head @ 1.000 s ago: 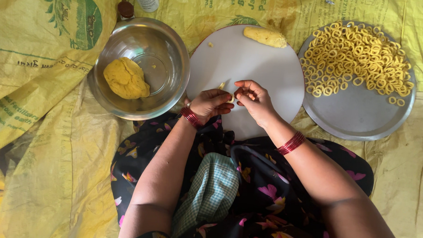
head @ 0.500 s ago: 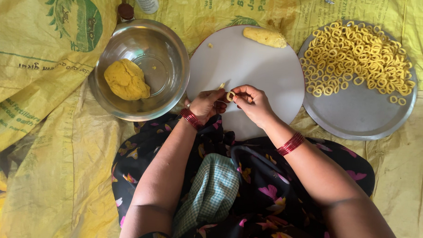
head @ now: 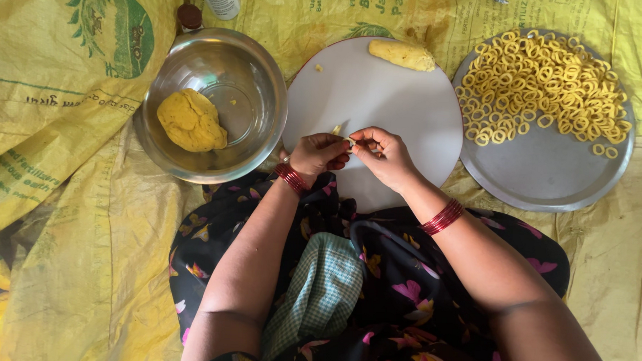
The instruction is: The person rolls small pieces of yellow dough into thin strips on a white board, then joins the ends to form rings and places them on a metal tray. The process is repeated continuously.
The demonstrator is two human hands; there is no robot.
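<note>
Yellow dough strip [head: 349,140] pinched between left hand [head: 315,153] and right hand [head: 386,156], one grip each.

A home floor kitchen: yellow sacks [head: 64,193] spread under a steel bowl [head: 260,93] and plates [head: 549,174].

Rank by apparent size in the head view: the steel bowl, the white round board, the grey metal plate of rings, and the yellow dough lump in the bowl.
1. White round board and grey metal plate: too alike to rank.
2. Steel bowl.
3. Yellow dough lump.
</note>
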